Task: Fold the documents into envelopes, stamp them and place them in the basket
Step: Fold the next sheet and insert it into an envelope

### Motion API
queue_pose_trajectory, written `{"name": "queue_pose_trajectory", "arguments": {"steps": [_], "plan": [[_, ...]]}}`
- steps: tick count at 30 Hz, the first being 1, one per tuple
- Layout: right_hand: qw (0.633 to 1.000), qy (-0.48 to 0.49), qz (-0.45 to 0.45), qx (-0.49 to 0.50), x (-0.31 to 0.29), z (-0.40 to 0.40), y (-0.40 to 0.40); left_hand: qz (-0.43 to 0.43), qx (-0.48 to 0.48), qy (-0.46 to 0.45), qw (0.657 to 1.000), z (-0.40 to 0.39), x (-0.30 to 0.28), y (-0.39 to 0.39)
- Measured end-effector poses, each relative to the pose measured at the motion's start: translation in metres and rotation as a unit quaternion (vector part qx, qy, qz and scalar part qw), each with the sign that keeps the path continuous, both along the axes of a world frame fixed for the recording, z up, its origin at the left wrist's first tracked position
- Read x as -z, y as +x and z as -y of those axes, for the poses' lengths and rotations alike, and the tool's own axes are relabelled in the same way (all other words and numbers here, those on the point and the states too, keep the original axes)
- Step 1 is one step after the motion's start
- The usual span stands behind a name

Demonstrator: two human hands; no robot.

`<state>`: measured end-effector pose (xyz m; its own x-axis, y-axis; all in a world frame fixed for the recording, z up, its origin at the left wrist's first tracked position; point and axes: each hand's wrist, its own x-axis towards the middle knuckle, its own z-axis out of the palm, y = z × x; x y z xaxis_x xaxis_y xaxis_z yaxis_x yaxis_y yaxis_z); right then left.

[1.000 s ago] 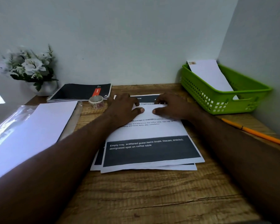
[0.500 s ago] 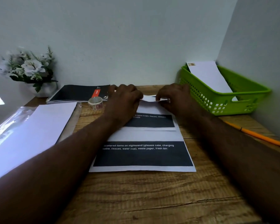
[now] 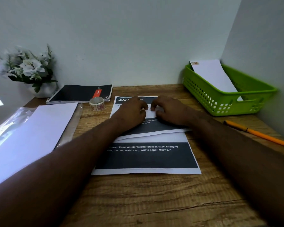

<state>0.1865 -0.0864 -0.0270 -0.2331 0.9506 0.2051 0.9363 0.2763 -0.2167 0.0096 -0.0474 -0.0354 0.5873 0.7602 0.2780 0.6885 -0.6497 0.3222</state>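
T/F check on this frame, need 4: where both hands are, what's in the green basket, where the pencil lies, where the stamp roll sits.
1. Left hand and right hand both press the folded printed document. True.
2. The green plastic basket is empty. False: a stamped white envelope leans in it.
3. The orange pencil lies on the wooden desk, right of the papers. True.
4. The small stamp roll sits inside the basket. False: it stands on the desk by the black spiral notebook.
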Motion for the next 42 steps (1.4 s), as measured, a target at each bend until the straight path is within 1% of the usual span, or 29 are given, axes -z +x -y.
{"name": "queue_pose_trajectory", "arguments": {"steps": [2, 4, 10, 15, 19, 21, 24, 26, 27, 29, 31, 32, 35, 40, 42], "plan": [[0.999, -0.007, 0.046, 0.014, 0.002, -0.001, -0.008, -0.005, -0.006, -0.016, 1.000, -0.004, 0.003, 0.002], [0.997, -0.005, 0.072, 0.034, 0.003, -0.002, -0.013, -0.012, -0.012, -0.014, 1.000, -0.006, 0.005, 0.004], [0.993, 0.002, 0.088, 0.076, 0.005, -0.006, -0.017, -0.088, -0.042, 0.033, 0.995, -0.006, 0.007, 0.011], [0.990, 0.022, 0.097, 0.099, 0.001, -0.009, -0.003, -0.115, -0.079, 0.028, 0.990, 0.000, -0.004, 0.000], [0.978, 0.046, 0.136, 0.153, -0.002, -0.002, 0.017, -0.173, -0.137, 0.039, 0.974, 0.005, -0.012, -0.015], [0.973, 0.046, 0.135, 0.180, -0.002, 0.003, 0.024, -0.196, -0.176, 0.061, 0.963, 0.007, -0.015, -0.022], [0.966, 0.031, 0.150, 0.208, 0.000, 0.004, 0.021, -0.216, -0.196, 0.133, 0.947, 0.005, -0.014, -0.030], [0.962, 0.042, 0.179, 0.204, 0.000, 0.004, 0.017, -0.183, -0.183, 0.163, 0.952, 0.000, -0.009, -0.030], [0.965, 0.057, 0.180, 0.184, 0.001, 0.004, 0.017, -0.153, -0.173, 0.156, 0.960, -0.003, -0.007, -0.028], [0.981, 0.073, 0.137, 0.117, 0.002, 0.003, 0.016, -0.113, -0.152, 0.116, 0.975, -0.007, -0.003, -0.023], [0.995, 0.037, 0.068, 0.065, 0.004, 0.001, 0.012, -0.097, -0.135, 0.083, 0.983, -0.011, -0.001, -0.019], [0.997, 0.011, 0.047, 0.055, 0.006, 0.000, 0.009, -0.086, -0.126, 0.071, 0.986, -0.013, -0.001, -0.017], [0.997, -0.029, 0.042, 0.056, 0.008, -0.002, 0.008, -0.061, -0.107, 0.052, 0.991, -0.017, 0.000, -0.017], [0.996, -0.026, 0.046, 0.066, 0.002, -0.001, 0.006, -0.035, -0.114, 0.042, 0.992, -0.015, -0.003, -0.016], [0.997, -0.030, 0.034, 0.066, -0.001, 0.000, 0.005, -0.025, -0.112, 0.039, 0.993, -0.013, -0.003, -0.016]]}}
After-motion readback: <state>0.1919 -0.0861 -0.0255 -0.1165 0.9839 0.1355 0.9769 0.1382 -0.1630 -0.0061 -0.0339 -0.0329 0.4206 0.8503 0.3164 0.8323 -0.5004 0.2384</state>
